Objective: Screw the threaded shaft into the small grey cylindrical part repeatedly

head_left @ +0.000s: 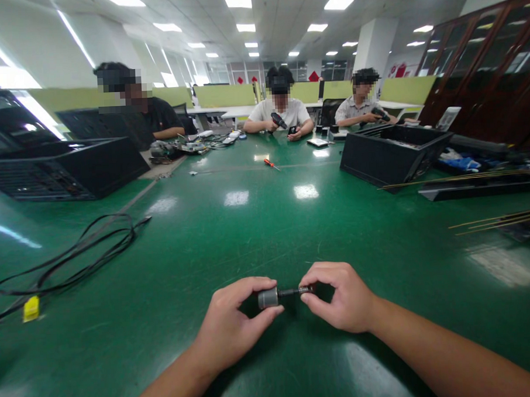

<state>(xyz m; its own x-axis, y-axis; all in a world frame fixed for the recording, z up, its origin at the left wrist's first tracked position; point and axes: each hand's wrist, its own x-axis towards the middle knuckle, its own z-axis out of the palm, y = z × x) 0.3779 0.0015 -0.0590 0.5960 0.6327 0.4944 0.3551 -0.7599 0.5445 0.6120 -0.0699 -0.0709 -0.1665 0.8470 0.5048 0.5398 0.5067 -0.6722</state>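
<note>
Between my two hands, just above the green table, a short grey cylinder (268, 298) lies sideways, looking like a small motor. My left hand (233, 317) pinches it between thumb and fingers. A thin dark shaft (289, 291) runs from its right end toward my right hand (339, 295). There the thumb and forefinger pinch the shaft's tip, where a small silvery piece (304, 289) shows. Whether that piece is separate from the shaft I cannot tell.
A coiled black cable (113, 249) with a yellow tag (31, 309) lies left. Black computer cases stand left (70, 172) and right (386, 155). An orange screwdriver (270, 163) lies ahead. Thin brass-coloured rods (498, 219) stick out at right. Several people sit across the table (248, 222).
</note>
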